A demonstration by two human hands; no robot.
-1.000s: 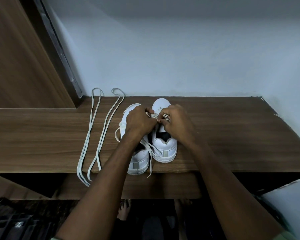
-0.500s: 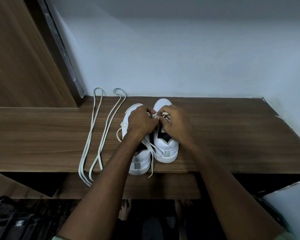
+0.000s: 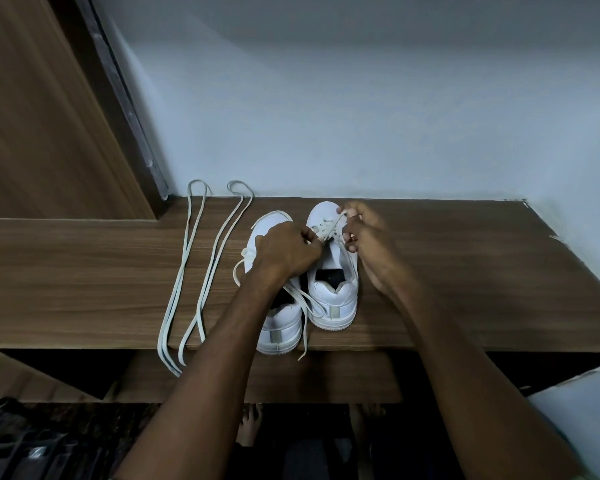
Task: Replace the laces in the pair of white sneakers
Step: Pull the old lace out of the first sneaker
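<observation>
On the wooden shelf, the right hand is pinching the old lace out of the right sneaker while the left hand is closing on its crossings, likely unlacing, so next comes freeing lower eyelets before using the spare laces.

A long brown wood-grain desk runs along a plain pale bluish-white wall in dim light. A brown wood-grain panel with a dark edge strip stands at left. Beneath the desk lies dark, shadowed floor.
</observation>
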